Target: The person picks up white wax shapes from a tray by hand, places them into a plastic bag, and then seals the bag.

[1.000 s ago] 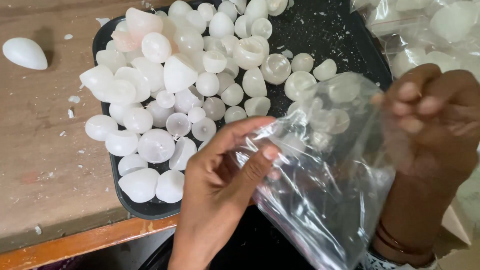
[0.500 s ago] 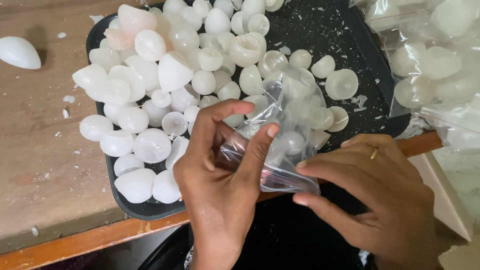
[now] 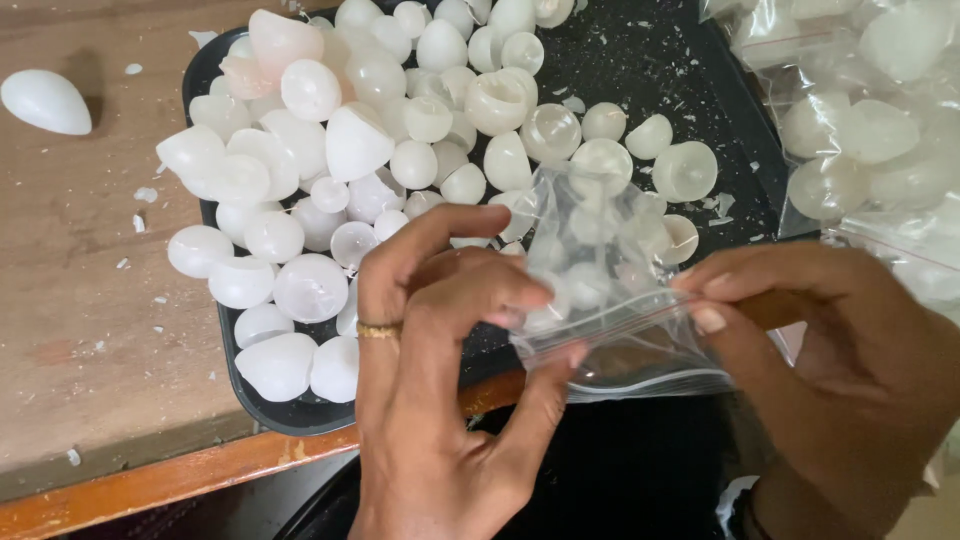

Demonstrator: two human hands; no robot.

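Observation:
A small clear zip bag (image 3: 610,290) hangs over the near edge of a black tray (image 3: 700,70). My left hand (image 3: 450,390), a gold ring on one finger, pinches the bag's left side near its mouth. My right hand (image 3: 850,350) pinches the right end of the bag's zip strip. Both hands hold the bag's mouth stretched sideways. The tray carries a heap of white, rounded, translucent shells (image 3: 350,150), dome and egg shaped. A few of them show through the bag.
A lone white egg-shaped piece (image 3: 45,100) lies on the brown wooden table (image 3: 90,330) at the far left, among white crumbs. Filled clear bags of the same white pieces (image 3: 870,120) lie at the upper right. The table's orange front edge (image 3: 170,480) runs below the tray.
The bag was held up open at the right a second ago. It has come down over the tray's near edge, and both hands now pinch its mouth flat.

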